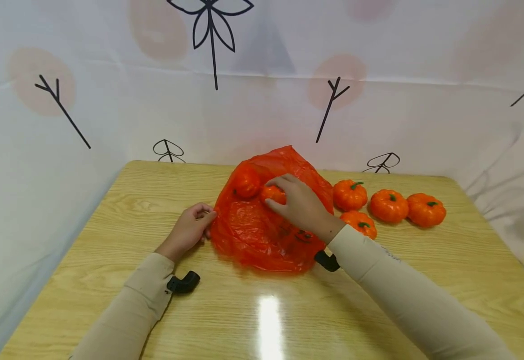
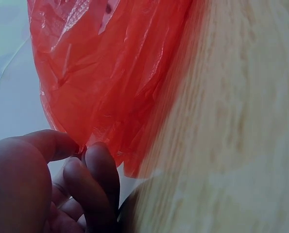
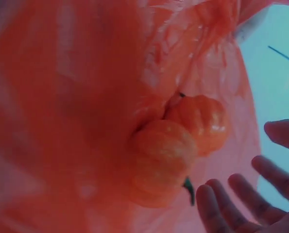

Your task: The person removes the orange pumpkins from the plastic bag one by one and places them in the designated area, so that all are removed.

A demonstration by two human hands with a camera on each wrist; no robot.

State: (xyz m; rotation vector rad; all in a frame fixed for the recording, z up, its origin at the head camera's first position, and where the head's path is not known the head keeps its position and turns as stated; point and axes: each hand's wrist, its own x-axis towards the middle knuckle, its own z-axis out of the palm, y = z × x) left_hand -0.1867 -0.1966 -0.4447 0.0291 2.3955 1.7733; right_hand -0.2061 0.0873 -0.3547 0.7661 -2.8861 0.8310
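Observation:
A thin red plastic bag (image 1: 252,235) lies spread open on the table. My left hand (image 1: 189,227) pinches its left edge between thumb and fingertips; in the left wrist view the gathered plastic (image 2: 100,87) rises from those fingertips. Two small orange pumpkins are at the bag's far part, one to the left (image 1: 247,182) and another (image 1: 273,194) beside my right hand (image 1: 300,202). The right wrist view shows both, a nearer pumpkin (image 3: 161,160) with a green stem and a second pumpkin (image 3: 202,124) touching it. There my right fingers are spread and relaxed, apart from the pumpkins.
To the right of the bag stand several more orange pumpkins (image 1: 389,206) with green stems, one partly behind my right forearm. The wooden table (image 1: 122,215) ends at a patterned cloth backdrop (image 1: 262,115). A black camera mount (image 1: 183,282) sits at my left wrist.

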